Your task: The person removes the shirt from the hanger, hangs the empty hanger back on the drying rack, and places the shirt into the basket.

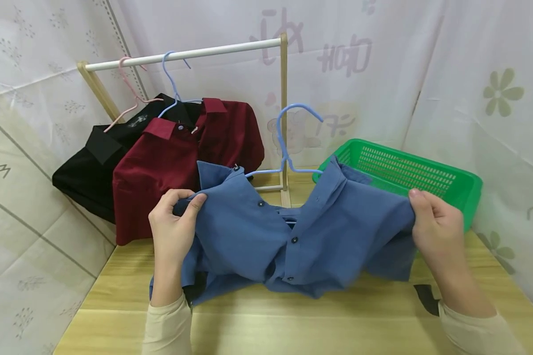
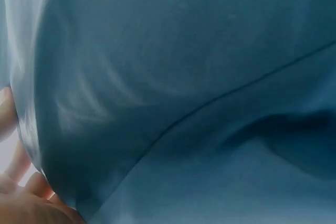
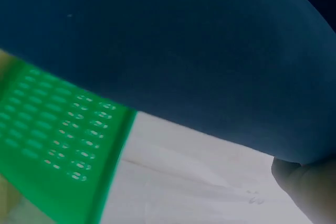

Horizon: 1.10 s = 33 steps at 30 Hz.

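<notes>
A blue button-up shirt point(image 1: 248, 222) hangs over a light blue hanger point(image 1: 284, 143), whose hook stands up above the open collar. My left hand point(image 1: 175, 222) pinches the shirt near the shoulder on the left side, thumb on top. On the other side my right hand point(image 1: 437, 224) pinches the sleeve, pulling the cloth outward. In the left wrist view the shirt cloth point(image 2: 157, 77) fills most of the picture, with fingers point(image 2: 37, 203) at its lower left edge. The right wrist view shows dark blue cloth point(image 3: 168, 51) and part of the thumb point(image 3: 310, 182).
A rack with a white bar point(image 1: 213, 51) holds a black shirt point(image 1: 88, 167) on a pink hanger point(image 1: 128, 88) and a dark red shirt point(image 1: 159, 172) on a blue hanger point(image 1: 173, 79). A green basket point(image 1: 466, 182) stands behind the right hand on the wooden table point(image 1: 293, 325).
</notes>
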Each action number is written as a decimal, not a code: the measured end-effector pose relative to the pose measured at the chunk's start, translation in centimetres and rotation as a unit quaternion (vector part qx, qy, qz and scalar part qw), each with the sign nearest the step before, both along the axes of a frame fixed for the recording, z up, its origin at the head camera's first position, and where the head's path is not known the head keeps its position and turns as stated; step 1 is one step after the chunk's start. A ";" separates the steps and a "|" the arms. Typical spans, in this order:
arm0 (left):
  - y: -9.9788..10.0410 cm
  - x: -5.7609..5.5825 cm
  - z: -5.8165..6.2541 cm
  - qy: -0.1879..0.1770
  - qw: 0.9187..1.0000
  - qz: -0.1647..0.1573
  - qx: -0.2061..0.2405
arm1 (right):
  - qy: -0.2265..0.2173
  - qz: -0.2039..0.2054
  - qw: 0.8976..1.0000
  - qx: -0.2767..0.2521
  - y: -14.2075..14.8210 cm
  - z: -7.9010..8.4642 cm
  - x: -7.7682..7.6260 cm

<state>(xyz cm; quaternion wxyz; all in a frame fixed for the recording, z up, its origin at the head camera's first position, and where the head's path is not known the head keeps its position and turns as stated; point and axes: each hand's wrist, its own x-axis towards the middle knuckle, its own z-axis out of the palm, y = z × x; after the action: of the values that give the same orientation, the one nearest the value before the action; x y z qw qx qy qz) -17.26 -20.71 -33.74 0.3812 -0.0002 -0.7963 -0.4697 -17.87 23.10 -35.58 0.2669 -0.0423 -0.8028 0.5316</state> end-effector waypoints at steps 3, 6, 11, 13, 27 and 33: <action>0.2 0.1 -0.6 -0.012 1.000 0.009 0.006 | -0.001 -0.005 1.000 0.020 0.0 -0.5 0.1; 0.2 0.3 -1.0 -0.016 1.000 0.021 0.010 | 0.014 -0.003 0.999 0.048 -0.1 -1.0 0.2; 0.4 0.5 -1.4 -0.012 1.000 0.017 0.010 | 0.048 0.001 0.995 0.082 -0.2 -1.7 0.4; 0.5 0.5 -1.6 -0.011 1.000 0.013 0.008 | 0.050 -0.004 0.995 0.091 -0.2 -1.9 0.6; 0.9 0.4 -3.0 0.012 0.999 -0.025 -0.015 | 0.012 -0.007 0.992 0.126 0.2 -2.3 1.4; 1.1 0.2 -3.1 0.021 0.999 -0.036 -0.020 | 0.008 -0.004 0.992 0.126 0.3 -2.4 1.3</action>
<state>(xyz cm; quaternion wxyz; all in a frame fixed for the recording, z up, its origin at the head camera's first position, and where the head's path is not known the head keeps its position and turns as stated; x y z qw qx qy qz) -17.01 -19.65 -36.88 0.3806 -0.0467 -0.7969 -0.4669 -16.53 23.35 -38.00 0.2791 -0.0072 -0.8610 0.4251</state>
